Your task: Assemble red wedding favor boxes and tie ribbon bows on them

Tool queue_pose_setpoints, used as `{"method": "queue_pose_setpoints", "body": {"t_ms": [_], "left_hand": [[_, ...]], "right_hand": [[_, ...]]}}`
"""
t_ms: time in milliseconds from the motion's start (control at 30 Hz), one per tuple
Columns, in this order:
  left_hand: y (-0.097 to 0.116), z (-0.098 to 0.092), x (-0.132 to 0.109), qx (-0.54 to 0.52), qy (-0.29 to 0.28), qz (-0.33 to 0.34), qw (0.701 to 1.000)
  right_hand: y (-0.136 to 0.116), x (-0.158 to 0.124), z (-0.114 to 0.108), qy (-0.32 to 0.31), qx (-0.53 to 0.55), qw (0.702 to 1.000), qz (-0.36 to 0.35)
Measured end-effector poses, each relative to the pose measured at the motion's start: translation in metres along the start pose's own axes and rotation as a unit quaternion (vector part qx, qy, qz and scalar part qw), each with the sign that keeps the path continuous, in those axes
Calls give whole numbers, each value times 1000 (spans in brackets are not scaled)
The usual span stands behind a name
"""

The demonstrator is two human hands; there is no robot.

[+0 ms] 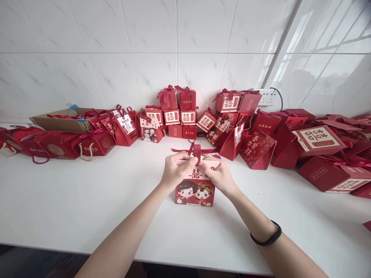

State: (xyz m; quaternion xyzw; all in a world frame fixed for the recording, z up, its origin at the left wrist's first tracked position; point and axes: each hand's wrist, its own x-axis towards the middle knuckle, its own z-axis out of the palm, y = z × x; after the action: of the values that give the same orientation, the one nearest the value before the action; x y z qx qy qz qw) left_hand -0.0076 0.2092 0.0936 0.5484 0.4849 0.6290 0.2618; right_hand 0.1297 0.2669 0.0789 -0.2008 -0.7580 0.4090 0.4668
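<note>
A red and cream gift box [194, 193] with a cartoon couple on its front stands upright on the white table, right before me. Both hands meet at its top edge. My left hand [178, 166] has thumb and fingers closed at the upper left, by a dark red ribbon [197, 151] that rises in a loop between the hands. On the other side, my right hand [217, 172] pinches at the upper right, its thumb over the printed front. Ribbon ends trail out behind the box to both sides. Exactly what each fingertip grips is partly hidden.
Red gift boxes [188, 112] are stacked at the back centre, with more boxes [321, 141] piled at the right. An open cardboard box [58, 119] holding ribbons stands at the back left, behind red boxes [60, 144]. A power strip [268, 97] leans against the tiled wall.
</note>
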Motion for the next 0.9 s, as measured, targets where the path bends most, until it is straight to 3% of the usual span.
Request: {"method": "queue_pose_setpoints", "body": {"t_ms": [367, 533, 633, 900], "left_hand": [[-3, 0, 1, 11, 22, 5, 1000], [-14, -4, 2, -39, -1, 24, 999], [-20, -2, 4, -60, 17, -6, 998], [-14, 5, 5, -6, -18, 13, 1000]], "right_hand": [[2, 0, -1, -13, 12, 1000, -2], [4, 0, -1, 10, 34, 998, 56], [3, 1, -1, 33, 30, 997, 61], [4, 0, -1, 62, 68, 989, 114]]}}
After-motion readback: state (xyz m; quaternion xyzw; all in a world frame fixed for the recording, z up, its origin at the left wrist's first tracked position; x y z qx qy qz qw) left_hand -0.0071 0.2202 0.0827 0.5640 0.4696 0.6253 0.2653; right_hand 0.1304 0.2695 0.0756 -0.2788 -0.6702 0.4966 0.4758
